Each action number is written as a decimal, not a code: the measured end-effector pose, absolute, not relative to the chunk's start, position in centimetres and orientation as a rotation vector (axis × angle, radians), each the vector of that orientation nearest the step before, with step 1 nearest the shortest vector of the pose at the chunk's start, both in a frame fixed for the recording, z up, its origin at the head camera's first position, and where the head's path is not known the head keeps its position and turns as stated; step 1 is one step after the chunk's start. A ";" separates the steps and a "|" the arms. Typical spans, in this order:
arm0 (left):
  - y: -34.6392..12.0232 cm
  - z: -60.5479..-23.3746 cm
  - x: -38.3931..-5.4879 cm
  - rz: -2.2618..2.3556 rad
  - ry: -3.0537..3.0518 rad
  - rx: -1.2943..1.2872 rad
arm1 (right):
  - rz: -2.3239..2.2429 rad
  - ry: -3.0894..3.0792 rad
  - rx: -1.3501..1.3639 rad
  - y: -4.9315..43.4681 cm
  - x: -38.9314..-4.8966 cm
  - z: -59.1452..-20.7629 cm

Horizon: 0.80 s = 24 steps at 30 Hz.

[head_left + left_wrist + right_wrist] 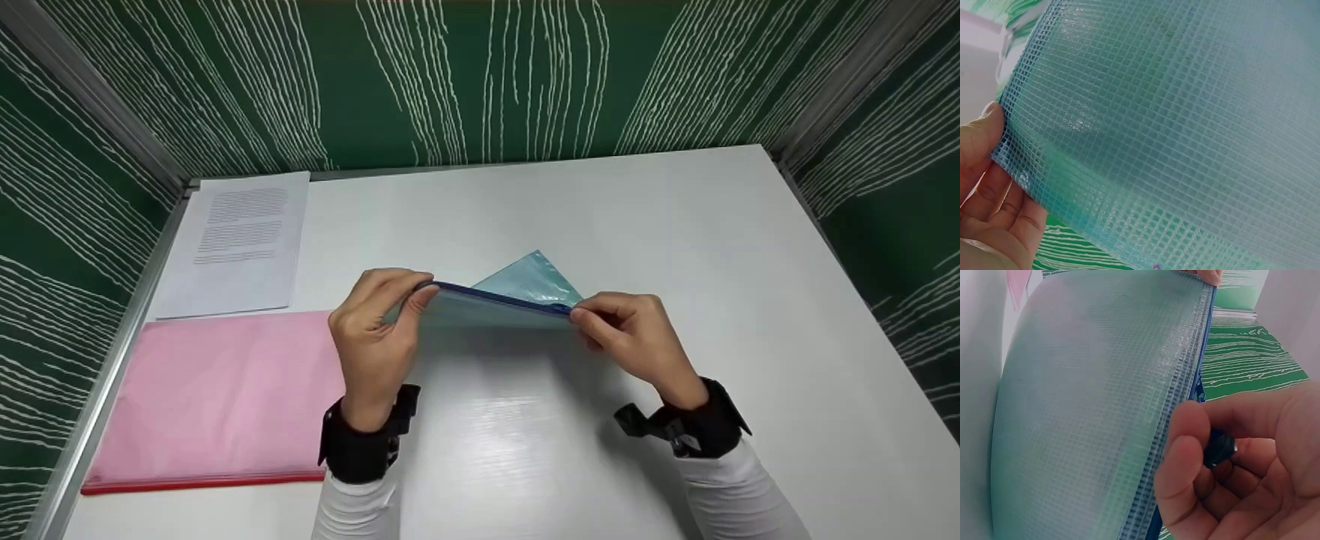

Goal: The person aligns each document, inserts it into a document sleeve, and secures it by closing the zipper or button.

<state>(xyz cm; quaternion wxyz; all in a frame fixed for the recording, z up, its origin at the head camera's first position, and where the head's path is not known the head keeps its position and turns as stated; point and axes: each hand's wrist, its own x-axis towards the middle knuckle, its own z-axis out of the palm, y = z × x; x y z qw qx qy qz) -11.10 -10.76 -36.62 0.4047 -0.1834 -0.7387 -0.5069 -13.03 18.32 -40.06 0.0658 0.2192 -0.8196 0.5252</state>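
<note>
A translucent blue-green mesh zipper pouch [534, 279] is held up over the table, its dark blue zipper edge [495, 298] uppermost and sloping down to the right. My left hand [379, 322] pinches the left end of that edge between thumb and fingers. At the other end, my right hand [634, 334] pinches the edge close to the zipper slider. A small dark piece [1219, 448] shows between the right thumb and fingers in the right wrist view. The mesh side [1157, 129] fills most of the left wrist view. One far corner of the pouch points away from me.
A pink zipper pouch [225, 397] with a red edge lies flat at the left, partly behind my left hand. Beyond it are printed sheets of paper [232, 277]. Green walls with white streaks stand around the white table [750, 300].
</note>
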 end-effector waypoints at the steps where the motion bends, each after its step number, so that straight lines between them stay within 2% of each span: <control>1: -10.8 -36.6 -11.1 -1.284 -1.860 -0.461 | 1.582 -2.473 0.661 18.4 -13.0 -40.1; 24: -10.9 -36.3 -11.1 -1.285 -1.816 -0.446 | 1.650 -2.486 0.518 18.9 -13.1 -39.6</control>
